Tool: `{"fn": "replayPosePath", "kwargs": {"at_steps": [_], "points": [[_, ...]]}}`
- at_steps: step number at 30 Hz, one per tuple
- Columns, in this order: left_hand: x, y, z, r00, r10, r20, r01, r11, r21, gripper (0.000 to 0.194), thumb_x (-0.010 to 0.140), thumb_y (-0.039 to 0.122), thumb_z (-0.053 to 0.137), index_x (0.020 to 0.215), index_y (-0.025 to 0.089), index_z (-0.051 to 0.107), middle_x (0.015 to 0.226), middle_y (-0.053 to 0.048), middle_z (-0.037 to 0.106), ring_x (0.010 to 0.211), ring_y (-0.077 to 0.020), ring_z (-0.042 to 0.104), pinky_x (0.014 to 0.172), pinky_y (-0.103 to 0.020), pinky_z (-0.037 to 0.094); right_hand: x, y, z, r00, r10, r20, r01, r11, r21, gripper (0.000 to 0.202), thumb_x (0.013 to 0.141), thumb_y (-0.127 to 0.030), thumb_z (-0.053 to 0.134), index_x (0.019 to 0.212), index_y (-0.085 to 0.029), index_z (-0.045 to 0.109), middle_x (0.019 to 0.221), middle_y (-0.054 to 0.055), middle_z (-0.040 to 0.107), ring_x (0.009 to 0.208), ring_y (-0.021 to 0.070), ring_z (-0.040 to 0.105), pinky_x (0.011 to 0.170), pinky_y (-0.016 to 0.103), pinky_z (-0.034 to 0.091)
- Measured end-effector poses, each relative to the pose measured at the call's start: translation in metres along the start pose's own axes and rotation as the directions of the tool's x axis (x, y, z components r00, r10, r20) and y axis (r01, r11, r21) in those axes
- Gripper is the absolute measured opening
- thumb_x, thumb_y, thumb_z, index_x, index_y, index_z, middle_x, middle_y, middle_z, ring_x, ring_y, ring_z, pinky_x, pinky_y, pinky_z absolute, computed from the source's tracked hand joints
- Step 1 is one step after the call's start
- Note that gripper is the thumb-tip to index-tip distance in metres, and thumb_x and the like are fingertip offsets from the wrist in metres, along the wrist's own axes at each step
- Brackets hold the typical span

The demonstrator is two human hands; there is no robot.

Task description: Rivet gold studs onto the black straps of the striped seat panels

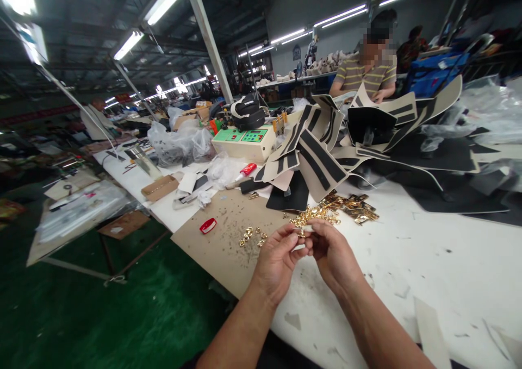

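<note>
Both hands meet low over the table, fingertips pinched together. In the fingers of my left hand (279,263) is a small gold metal fitting (302,235), partly hidden by the thumbs. My right hand (332,252) pinches a short pale strip (306,228) that touches or passes by the fitting; which, I cannot tell. Just beyond the fingertips lies a pile of gold rings and clasps (322,212). Left of my left hand, several loose gold fittings (247,236) rest on a brown board (196,238) scattered with small grey scraps.
A red object (208,226) sits on the board. Flat gold plates (361,208) lie at right. Beige panels with black strips (320,165) are heaped behind, near a cream machine (247,143). Across the table a person (365,73) in a striped shirt sits. A cardboard box (160,188) stands at left.
</note>
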State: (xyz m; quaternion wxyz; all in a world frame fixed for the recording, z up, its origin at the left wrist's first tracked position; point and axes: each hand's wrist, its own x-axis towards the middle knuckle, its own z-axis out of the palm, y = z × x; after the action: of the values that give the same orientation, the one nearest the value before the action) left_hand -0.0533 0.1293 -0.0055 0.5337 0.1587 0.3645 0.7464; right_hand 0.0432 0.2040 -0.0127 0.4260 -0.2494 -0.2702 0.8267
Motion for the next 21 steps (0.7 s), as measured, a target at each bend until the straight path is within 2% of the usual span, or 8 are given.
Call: {"fn": "replayPosePath", "kwargs": {"at_steps": [3, 6, 11, 17, 21], "points": [[0.0, -0.001, 0.0, 0.999, 0.035, -0.01, -0.034, 0.997, 0.063, 0.03, 0.075, 0.021, 0.089, 0.099, 0.015, 0.071, 0.093, -0.007, 0.077, 0.078, -0.0162, 0.071, 0.073, -0.028, 0.057, 0.001, 0.003, -0.001, 1.0, 0.007, 0.008, -0.007, 1.0, -0.002, 0.02, 0.074, -0.031, 0.082, 0.087, -0.019, 0.072, 0.072, 0.001, 0.069, 0.056, 0.0116, 0.056, 0.048, 0.021, 0.046], [-0.001, -0.001, -0.002, 0.992, 0.088, -0.089, -0.073, 0.985, 0.157, 0.035, 0.069, 0.018, 0.093, 0.096, 0.014, 0.071, 0.09, -0.006, 0.076, 0.078, -0.0173, 0.071, 0.073, -0.03, 0.058, 0.002, 0.006, -0.002, 1.0, 0.011, -0.009, -0.011, 1.0, -0.015, 0.022, 0.074, -0.032, 0.083, 0.089, -0.019, 0.073, 0.074, 0.001, 0.07, 0.06, 0.0133, 0.059, 0.049, 0.022, 0.047], [0.0, -0.003, -0.004, 0.968, 0.188, -0.166, -0.133, 0.945, 0.299, 0.035, 0.065, 0.017, 0.093, 0.093, 0.014, 0.072, 0.088, -0.003, 0.073, 0.077, -0.0137, 0.068, 0.07, -0.024, 0.054, 0.002, 0.009, -0.001, 0.999, 0.007, -0.043, -0.008, 1.0, -0.02, 0.027, 0.071, -0.036, 0.086, 0.089, -0.019, 0.074, 0.078, 0.002, 0.072, 0.065, 0.0148, 0.063, 0.049, 0.021, 0.048], [0.002, -0.001, -0.005, 0.946, 0.24, -0.22, -0.156, 0.928, 0.339, 0.035, 0.064, 0.016, 0.091, 0.095, 0.015, 0.074, 0.091, -0.002, 0.072, 0.084, -0.0139, 0.067, 0.08, -0.025, 0.054, 0.002, 0.013, 0.0, 0.995, 0.079, -0.065, -0.075, 0.995, 0.059, 0.031, 0.07, -0.04, 0.089, 0.088, -0.019, 0.075, 0.081, 0.002, 0.075, 0.072, 0.0154, 0.066, 0.055, 0.022, 0.052], [0.002, -0.001, -0.007, 0.951, 0.232, -0.202, -0.157, 0.931, 0.33, 0.035, 0.066, 0.018, 0.091, 0.097, 0.016, 0.075, 0.092, -0.002, 0.073, 0.084, -0.0139, 0.068, 0.08, -0.025, 0.054, 0.002, 0.013, 0.0, 0.985, 0.169, -0.042, -0.159, 0.972, 0.176, 0.027, 0.07, -0.036, 0.089, 0.084, -0.019, 0.075, 0.08, 0.002, 0.076, 0.07, 0.0151, 0.066, 0.057, 0.023, 0.052]]}}
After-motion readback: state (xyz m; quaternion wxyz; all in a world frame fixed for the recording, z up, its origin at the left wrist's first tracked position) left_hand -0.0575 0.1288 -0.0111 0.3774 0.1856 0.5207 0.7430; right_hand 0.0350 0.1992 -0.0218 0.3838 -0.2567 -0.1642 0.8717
